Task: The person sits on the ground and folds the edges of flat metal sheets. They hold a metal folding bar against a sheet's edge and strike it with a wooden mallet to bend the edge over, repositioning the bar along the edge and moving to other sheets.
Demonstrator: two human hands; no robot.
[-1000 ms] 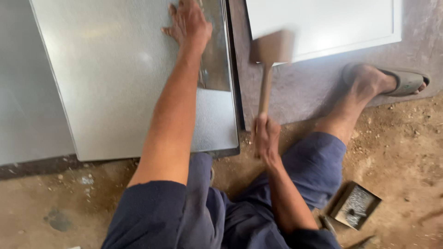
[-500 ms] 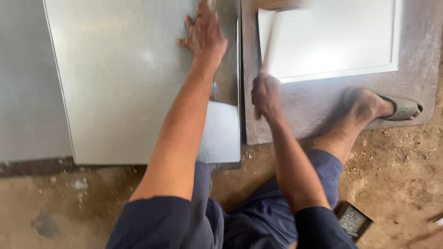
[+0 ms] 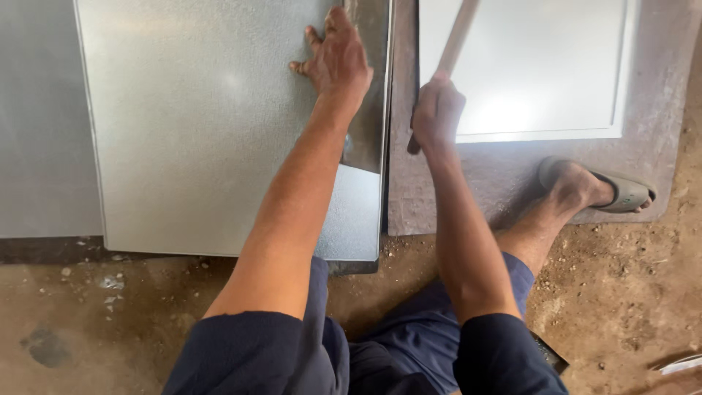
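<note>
My left hand (image 3: pixel 335 60) presses flat on a large grey metal sheet (image 3: pixel 205 132), close to its folded right edge (image 3: pixel 367 110). My right hand (image 3: pixel 436 111) grips the wooden handle of a mallet (image 3: pixel 457 36), which points up and away; the mallet's head is out of the picture at the top. The handle crosses over a white sheet (image 3: pixel 541 66) lying to the right.
The white sheet rests on a rough grey slab (image 3: pixel 453 197). My right foot in a grey sandal (image 3: pixel 607 190) sits on the slab's edge. Another grey sheet (image 3: pixel 36 132) lies at far left. Dirt floor (image 3: pixel 621 307) surrounds my legs.
The mallet has swung upward, so its head has left the picture. My left hand has stayed pressed on the sheet's folded edge while the view shifted.
</note>
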